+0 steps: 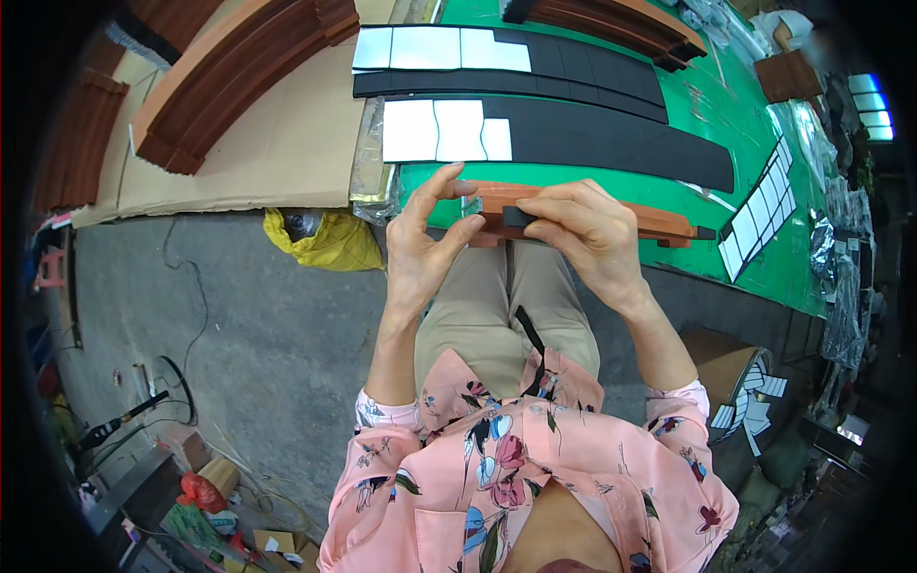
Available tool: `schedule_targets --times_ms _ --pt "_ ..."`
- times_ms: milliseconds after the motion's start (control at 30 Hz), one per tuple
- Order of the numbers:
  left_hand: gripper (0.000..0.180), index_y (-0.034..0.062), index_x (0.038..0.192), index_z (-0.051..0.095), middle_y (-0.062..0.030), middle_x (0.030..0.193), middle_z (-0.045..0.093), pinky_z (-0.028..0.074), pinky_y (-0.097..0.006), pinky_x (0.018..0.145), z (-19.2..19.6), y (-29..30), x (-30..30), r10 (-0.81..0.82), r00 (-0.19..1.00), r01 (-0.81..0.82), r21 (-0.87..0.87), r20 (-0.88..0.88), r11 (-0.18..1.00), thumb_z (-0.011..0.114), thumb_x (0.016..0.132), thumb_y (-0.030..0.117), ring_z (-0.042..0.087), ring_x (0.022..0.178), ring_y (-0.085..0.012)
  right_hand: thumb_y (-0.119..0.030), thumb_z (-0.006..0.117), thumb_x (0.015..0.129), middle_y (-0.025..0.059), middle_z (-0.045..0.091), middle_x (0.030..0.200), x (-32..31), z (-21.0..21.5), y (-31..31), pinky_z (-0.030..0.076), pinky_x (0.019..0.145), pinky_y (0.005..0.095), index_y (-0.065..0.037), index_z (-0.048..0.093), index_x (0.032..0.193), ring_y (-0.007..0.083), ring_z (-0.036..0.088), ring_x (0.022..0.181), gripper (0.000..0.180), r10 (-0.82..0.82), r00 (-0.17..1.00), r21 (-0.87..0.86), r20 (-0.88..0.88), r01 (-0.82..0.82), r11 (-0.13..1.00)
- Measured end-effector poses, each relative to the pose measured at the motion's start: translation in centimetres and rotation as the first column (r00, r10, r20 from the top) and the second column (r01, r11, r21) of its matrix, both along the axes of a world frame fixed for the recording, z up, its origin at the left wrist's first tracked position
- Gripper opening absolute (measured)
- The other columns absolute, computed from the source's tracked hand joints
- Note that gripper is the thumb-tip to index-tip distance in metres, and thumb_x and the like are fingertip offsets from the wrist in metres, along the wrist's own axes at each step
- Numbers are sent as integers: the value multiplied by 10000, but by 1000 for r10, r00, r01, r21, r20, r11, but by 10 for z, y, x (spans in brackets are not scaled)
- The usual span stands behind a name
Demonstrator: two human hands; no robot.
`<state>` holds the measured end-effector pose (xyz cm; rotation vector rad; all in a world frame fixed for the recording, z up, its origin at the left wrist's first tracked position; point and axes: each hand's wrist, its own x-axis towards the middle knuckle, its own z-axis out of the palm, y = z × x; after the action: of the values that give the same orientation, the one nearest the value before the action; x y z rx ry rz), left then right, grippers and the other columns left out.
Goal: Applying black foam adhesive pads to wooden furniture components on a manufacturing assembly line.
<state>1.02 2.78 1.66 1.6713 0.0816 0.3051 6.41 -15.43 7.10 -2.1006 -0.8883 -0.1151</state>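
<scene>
A long reddish-brown wooden piece (650, 222) lies along the near edge of the green table, just beyond my lap. My right hand (594, 234) is closed in a pinch on a small black block-like piece (517, 218) in front of the wood. At the wood's left end, my left hand (420, 239) curves its thumb and forefinger about a small clear piece (472, 206), its fingertips at the two ends. What this clear piece is cannot be made out. A black tip (705, 233) shows at the wood's right end.
Black strips (611, 143) with white sheets (411, 132) lie on the green table (702, 110). Curved brown mouldings (239, 81) rest on cardboard (287, 158) at left. A yellow bag (334, 245) sits below it. A white-tiled strip (757, 210) lies at right.
</scene>
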Motion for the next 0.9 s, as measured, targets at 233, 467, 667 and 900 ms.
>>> schedule_targets --times_ms 233,467,667,900 --pt "679 78 1314 427 -76 933 639 423 -319 894 -19 7 13 -113 989 108 59 97 992 706 697 18 588 927 -152 -94 712 694 50 629 838 6 -11 12 470 632 310 -67 679 914 206 578 738 225 -27 995 -98 94 36 995" --pt "715 70 1347 367 -79 909 634 426 -335 900 -20 8 14 -135 985 130 52 109 990 688 709 43 592 923 -159 -85 709 694 41 625 829 7 -14 14 470 629 305 -72 681 915 197 574 730 223 -18 995 -116 94 29 993" --pt "735 60 1355 345 -76 906 626 425 -325 889 -21 5 16 -133 988 131 19 83 991 689 706 40 592 906 -154 -85 709 694 33 618 827 9 -15 14 467 624 300 -74 681 911 189 571 722 219 -13 994 -128 112 27 991" --pt "736 54 1354 341 -77 899 623 428 -310 874 -22 7 15 -133 989 131 33 71 991 686 704 31 590 902 -152 -84 709 693 35 615 824 9 -15 16 468 624 299 -75 682 904 188 570 718 214 -12 993 -134 119 28 991"
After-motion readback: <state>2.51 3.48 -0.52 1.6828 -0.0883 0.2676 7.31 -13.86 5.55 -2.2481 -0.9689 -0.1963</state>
